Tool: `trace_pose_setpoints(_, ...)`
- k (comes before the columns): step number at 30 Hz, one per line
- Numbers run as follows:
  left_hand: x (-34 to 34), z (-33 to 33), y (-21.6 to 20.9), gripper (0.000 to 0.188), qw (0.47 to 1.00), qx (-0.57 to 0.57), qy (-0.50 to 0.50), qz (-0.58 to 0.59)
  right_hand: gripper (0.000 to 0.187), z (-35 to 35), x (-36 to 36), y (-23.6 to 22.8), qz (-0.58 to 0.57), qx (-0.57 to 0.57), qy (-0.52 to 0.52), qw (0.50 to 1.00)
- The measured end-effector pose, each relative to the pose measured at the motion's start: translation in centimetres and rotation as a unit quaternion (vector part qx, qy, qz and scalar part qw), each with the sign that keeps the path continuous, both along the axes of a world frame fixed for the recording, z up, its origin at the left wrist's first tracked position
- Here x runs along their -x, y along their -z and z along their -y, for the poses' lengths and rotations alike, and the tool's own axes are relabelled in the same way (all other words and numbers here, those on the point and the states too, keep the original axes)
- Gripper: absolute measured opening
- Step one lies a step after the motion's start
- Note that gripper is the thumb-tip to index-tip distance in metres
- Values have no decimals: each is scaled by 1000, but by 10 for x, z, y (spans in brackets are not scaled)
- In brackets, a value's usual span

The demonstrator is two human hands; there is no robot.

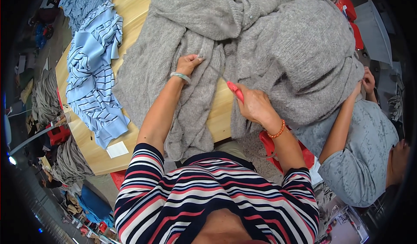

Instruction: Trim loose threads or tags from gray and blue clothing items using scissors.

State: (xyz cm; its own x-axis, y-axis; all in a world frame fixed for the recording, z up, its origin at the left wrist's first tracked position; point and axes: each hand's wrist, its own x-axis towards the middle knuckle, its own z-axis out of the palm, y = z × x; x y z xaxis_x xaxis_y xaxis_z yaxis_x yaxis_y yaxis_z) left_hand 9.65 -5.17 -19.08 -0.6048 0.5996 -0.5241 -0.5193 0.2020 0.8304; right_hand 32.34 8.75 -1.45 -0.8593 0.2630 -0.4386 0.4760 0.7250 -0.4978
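Note:
Grey fuzzy knitwear (150, 66) lies spread and bunched over the table in front of me. My left hand (189, 65) pinches a fold of it between thumb and fingers. In my right hand (256, 105) is a red-handled tool (235, 91), its thin metal end pointing up and left toward that fold. Whether it is a pair of scissors or another pointed tool, I cannot make out. A gap separates the two hands. More grey knitwear (317, 39) is heaped to the right, above my right hand.
Blue striped knit garments (91, 70) lie along the left of the wooden table (137, 16). A white paper slip (117, 149) sits near its front left edge. At right, a co-worker's hands (368, 81) are at the grey heap. Red stools or bins (269, 146) stand below.

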Motion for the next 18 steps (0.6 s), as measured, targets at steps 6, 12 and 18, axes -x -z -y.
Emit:
trace_pose_setpoints(6,-6,1,-10,11,1000,-2,10,10,40,-2,7,-4,12,10,24,1000)
trace_pose_setpoints(12,-8,2,-9,11,999,-9,-2,35,37,-1,3,-1,7,25,17,1000)
trace_pose_setpoints(18,-10,5,-15,13,1000,0,8,22,43,5,-9,-8,-2,12,29,999)
